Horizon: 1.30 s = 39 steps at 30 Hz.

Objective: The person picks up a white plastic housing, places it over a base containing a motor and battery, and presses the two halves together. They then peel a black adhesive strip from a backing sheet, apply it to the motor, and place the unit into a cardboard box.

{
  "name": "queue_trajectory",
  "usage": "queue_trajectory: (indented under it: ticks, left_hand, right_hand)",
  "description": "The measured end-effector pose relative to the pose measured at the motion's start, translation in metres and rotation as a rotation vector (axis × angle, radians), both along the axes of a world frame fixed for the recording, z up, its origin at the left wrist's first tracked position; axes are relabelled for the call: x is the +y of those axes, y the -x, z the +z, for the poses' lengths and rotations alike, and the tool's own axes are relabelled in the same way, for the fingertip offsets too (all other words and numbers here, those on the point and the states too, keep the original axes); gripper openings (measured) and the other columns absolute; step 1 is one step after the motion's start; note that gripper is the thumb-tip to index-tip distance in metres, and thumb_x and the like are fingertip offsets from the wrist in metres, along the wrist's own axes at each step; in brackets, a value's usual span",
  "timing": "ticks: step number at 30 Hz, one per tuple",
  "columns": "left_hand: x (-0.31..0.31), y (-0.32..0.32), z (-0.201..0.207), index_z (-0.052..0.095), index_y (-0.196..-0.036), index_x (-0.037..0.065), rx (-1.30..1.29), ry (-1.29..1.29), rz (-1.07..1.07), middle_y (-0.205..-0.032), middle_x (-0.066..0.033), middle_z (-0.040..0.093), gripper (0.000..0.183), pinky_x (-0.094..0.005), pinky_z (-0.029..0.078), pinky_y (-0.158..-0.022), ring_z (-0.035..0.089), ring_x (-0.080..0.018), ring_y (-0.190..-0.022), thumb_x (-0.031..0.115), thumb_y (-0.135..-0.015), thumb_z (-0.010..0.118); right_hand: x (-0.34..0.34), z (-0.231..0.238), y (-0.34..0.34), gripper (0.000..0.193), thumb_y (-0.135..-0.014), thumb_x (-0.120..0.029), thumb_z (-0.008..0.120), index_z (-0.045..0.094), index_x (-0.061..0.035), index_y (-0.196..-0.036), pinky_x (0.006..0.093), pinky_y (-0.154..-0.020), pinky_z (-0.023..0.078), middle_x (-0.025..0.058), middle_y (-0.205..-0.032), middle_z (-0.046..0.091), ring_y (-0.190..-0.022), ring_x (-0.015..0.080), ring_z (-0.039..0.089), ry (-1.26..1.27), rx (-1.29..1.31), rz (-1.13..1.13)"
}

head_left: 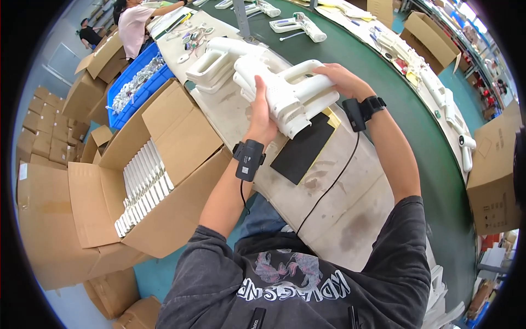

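Observation:
Above the worktable I hold several white plastic housing shells [276,101] bunched together, each with a barrel-like body and a looped handle. My left hand [262,118] is closed against their near left side, thumb pointing up. On the right, my right hand [344,81] wraps round the handle end; part of its fingers is hidden behind the plastic. Just beyond the left hand, more white housing shells [211,68] rest on the table. Below the held shells lies a flat black sheet [301,153] with a yellow edge.
An open cardboard box [181,219] with rows of white parts stands at my left. Behind it is a blue bin [139,85] of small parts. A green conveyor belt [438,159] curves along the right, with a white housing [298,26] on it. A person [134,27] works at the far left.

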<state>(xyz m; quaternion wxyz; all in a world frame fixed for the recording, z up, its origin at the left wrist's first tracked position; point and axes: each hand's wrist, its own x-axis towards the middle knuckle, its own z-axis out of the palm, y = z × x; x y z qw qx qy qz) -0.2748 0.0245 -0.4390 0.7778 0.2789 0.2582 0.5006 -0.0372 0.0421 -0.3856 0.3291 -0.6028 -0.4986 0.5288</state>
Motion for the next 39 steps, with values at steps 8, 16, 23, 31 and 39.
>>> queue_trajectory:
  ticks: [8,16,23,31,39]
  left_hand:
    - [-0.007,-0.003,0.009,0.036,-0.147,0.002,-0.023,-0.018,-0.022,-0.139,-0.0120,0.054,0.090,-0.0409,0.046,-0.106,0.055,-0.0246,-0.126,0.073,-0.092,0.049]
    - [-0.014,-0.003,0.027,0.042,-0.141,0.002,-0.029,-0.023,0.082,-0.131,-0.0104,0.058,0.070,-0.0381,0.047,-0.104,0.058,-0.0220,-0.120,0.057,-0.098,0.053]
    - [0.002,0.024,0.027,0.042,-0.144,0.005,-0.007,-0.088,0.164,-0.136,-0.0091,0.057,0.066,-0.0395,0.044,-0.107,0.057,-0.0234,-0.122,0.055,-0.100,0.049]
    - [0.017,0.034,-0.008,0.038,-0.144,-0.001,0.130,-0.068,0.244,-0.136,-0.0149,0.052,0.074,-0.0367,0.043,-0.107,0.053,-0.0226,-0.124,0.055,-0.098,0.054]
    - [0.015,0.034,0.004,0.018,-0.150,-0.003,0.207,-0.154,0.184,-0.142,-0.0155,0.043,0.085,-0.0368,0.042,-0.108,0.049,-0.0231,-0.129,0.057,-0.099,0.051]
  right_hand:
    - [-0.002,-0.015,-0.016,0.069,-0.097,-0.068,0.046,0.057,-0.0118,-0.136,0.0380,-0.105,0.046,0.0047,-0.130,0.062,-0.118,0.0177,0.058,0.113,0.313,0.048]
    - [0.007,0.005,-0.013,0.071,-0.097,-0.070,0.044,0.058,-0.0115,-0.134,0.0381,-0.102,0.048,0.0044,-0.128,0.062,-0.116,0.0168,0.057,0.066,0.323,0.131]
    - [0.038,0.007,0.018,0.073,-0.096,-0.071,0.044,0.058,-0.0098,-0.134,0.0384,-0.102,0.048,0.0063,-0.128,0.062,-0.116,0.0172,0.057,0.034,0.290,0.213]
    - [0.042,-0.019,0.031,0.068,-0.097,-0.063,0.052,0.056,-0.0088,-0.138,0.0351,-0.104,0.045,0.0065,-0.132,0.062,-0.119,0.0179,0.057,0.080,0.299,0.150]
    - [0.045,-0.005,0.025,0.058,-0.101,-0.051,0.055,0.058,-0.0031,-0.133,0.0319,-0.105,0.042,0.0037,-0.128,0.063,-0.116,0.0146,0.057,0.063,0.305,0.102]
